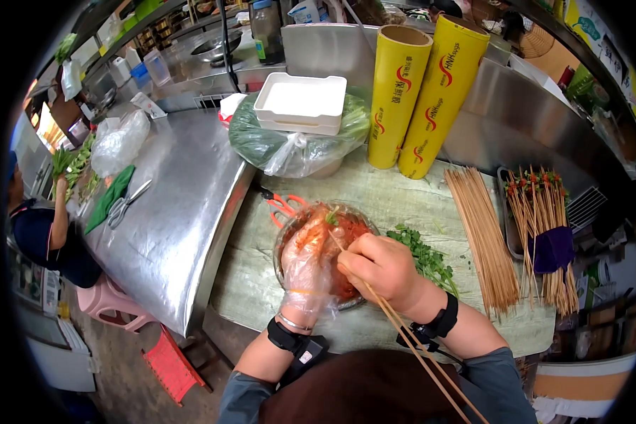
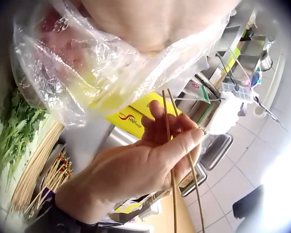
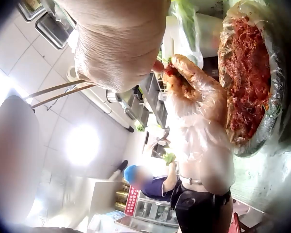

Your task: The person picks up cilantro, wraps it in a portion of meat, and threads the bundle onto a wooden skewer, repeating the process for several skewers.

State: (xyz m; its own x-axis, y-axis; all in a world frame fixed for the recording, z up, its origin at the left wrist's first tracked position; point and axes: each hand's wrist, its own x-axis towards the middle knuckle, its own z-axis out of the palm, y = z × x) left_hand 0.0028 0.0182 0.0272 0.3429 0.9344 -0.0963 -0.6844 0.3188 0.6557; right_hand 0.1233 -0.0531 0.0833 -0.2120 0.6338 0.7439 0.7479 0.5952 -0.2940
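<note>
My left hand (image 1: 307,253), in a clear plastic glove smeared red, is above a bowl (image 3: 278,92) lined with plastic. Red marinated meat (image 3: 250,73) fills that bowl. Between the gloved fingertips I pinch a small piece of red-coated meat (image 3: 170,70), with a bit of green leaf (image 1: 332,218) showing there. My bare right hand (image 1: 380,272) grips two thin bamboo skewers (image 1: 418,343), whose long ends trail back toward my body. Their front ends reach the left fingertips. Cilantro (image 1: 425,256) lies right of the bowl.
Loose bamboo skewers (image 1: 480,240) lie at the right, beside a tray holding filled skewers (image 1: 540,201). Two yellow film rolls (image 1: 401,95) stand behind. A white box (image 1: 300,104) tops a bagged green bundle (image 1: 251,138). Orange-handled scissors (image 1: 283,205) lie by the bowl. Another person (image 1: 46,226) works at left.
</note>
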